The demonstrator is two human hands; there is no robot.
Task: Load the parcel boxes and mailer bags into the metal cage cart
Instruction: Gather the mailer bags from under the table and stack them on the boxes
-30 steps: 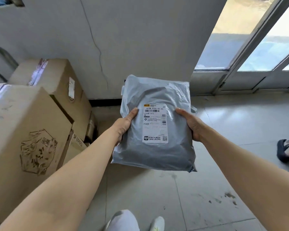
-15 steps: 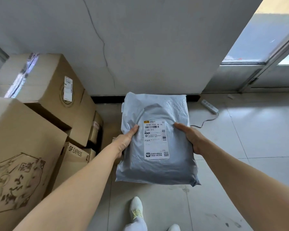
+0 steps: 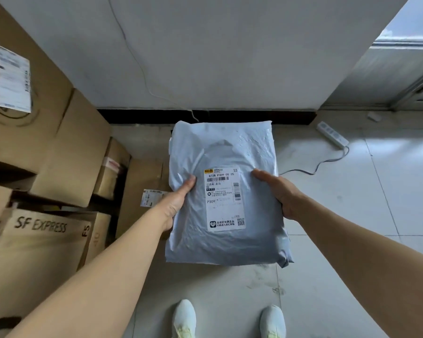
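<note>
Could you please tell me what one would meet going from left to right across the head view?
SF Express box → left hand → grey mailer bag → right hand → white power strip

The fingers of the left hand (image 3: 175,203) and the right hand (image 3: 281,193) were hidden beneath the mailer bag (image 3: 225,147). The fine print on its label (image 3: 224,198) was too small to be read. At 9 o'clock the stacked boxes (image 3: 34,252) were cut off by the edge, as were the shoes (image 3: 184,318) at 6 o'clock.
</note>
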